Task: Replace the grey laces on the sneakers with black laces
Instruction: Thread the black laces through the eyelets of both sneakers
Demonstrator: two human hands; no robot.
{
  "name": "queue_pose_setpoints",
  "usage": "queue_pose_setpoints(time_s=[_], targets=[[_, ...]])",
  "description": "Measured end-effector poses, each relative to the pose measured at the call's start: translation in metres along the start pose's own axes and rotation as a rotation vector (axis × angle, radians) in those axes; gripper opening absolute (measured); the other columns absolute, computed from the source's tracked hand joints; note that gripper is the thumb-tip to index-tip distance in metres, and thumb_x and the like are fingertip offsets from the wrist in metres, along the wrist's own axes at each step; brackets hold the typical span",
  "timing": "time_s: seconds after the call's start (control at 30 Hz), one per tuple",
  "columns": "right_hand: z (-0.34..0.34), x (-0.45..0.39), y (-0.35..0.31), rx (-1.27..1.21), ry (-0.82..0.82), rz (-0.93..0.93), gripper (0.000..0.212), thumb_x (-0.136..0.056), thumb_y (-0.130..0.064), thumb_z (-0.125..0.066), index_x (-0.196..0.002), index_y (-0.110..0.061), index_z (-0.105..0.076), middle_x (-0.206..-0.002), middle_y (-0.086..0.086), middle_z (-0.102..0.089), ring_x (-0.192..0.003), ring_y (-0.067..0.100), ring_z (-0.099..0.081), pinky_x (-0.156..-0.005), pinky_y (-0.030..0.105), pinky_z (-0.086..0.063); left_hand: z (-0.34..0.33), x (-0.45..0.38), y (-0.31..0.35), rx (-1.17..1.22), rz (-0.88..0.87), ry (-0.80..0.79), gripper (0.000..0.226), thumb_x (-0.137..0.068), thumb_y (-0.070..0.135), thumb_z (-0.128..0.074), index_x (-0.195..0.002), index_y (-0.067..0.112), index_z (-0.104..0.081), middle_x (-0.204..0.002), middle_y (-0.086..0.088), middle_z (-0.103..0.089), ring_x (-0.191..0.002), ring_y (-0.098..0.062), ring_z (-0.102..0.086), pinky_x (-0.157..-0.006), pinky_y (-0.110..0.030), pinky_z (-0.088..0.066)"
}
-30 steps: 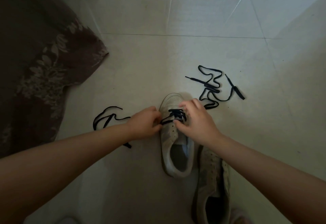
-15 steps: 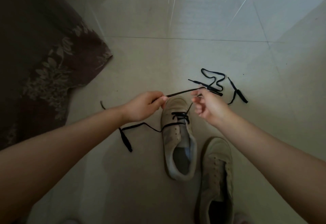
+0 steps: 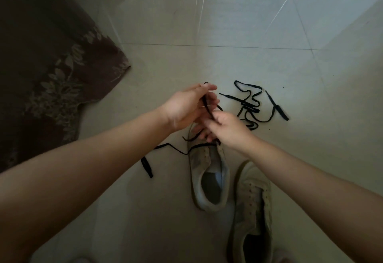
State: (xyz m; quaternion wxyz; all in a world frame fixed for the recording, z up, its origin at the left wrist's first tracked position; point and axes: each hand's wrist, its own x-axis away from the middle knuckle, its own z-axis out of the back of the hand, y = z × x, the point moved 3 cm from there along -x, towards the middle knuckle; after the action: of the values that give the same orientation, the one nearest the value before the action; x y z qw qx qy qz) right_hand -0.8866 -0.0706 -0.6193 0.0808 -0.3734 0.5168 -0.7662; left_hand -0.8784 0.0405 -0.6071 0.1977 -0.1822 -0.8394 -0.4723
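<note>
Both grips pinch black lace (image 3: 206, 105) | left hand (image 3: 186, 107) | right hand (image 3: 226, 127) | above sneaker (image 3: 209, 177)

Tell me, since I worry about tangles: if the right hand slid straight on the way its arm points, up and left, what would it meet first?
Almost at once the left hand, which holds the same black lace just beyond the right hand. Their fingers already look close, perhaps touching; depth is unclear.

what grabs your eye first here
Mid-frame, the left hand and right hand pinch a black lace above a pale sneaker. A second sneaker lies unlaced at lower right, a spare lace is tangled on the floor beyond, and a dark floral cloth fills the left.
</note>
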Motion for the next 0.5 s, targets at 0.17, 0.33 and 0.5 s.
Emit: queue_pose_setpoints(time_s=[0.17,0.33,0.5], targets=[[0.031,-0.005,-0.006,-0.557,0.112,-0.049,0.026,-0.103,-0.017,-0.035,-0.1,-0.002,-0.057,-0.076,0.01,-0.066,-0.047,0.009,-0.048,-0.041,0.017,-0.033,0.009,0.018,-0.025,-0.589,0.004,-0.203,0.034,-0.102,0.031,-0.033,-0.12,0.014,-0.055,-0.113,-0.006,-0.065,-0.102,-0.013,-0.061,-0.091,-0.024,-0.047],[0.042,-0.009,-0.004,-0.662,0.206,-0.04,0.028,-0.104,-0.016,-0.033,-0.101,0.0,-0.055,-0.074,0.009,-0.07,-0.05,0.009,-0.048,-0.044,0.018,-0.035,0.027,0.022,-0.045,-0.961,-0.144,-0.112,0.02,-0.096,0.013,-0.052,-0.092,0.001,-0.068,-0.077,0.002,-0.067,-0.072,-0.003,-0.058,-0.073,-0.017,-0.046],[0.042,-0.012,0.006,-0.701,0.266,-0.107,0.021,-0.102,-0.016,-0.04,-0.104,-0.003,-0.056,-0.085,0.01,-0.07,-0.055,0.01,-0.051,-0.047,0.018,-0.037,0.03,0.027,-0.05,-0.947,-0.077,-0.06,0.016,-0.09,0.017,-0.063,-0.094,0.005,-0.073,-0.084,0.0,-0.071,-0.076,-0.006,-0.064,-0.073,-0.016,-0.048]])
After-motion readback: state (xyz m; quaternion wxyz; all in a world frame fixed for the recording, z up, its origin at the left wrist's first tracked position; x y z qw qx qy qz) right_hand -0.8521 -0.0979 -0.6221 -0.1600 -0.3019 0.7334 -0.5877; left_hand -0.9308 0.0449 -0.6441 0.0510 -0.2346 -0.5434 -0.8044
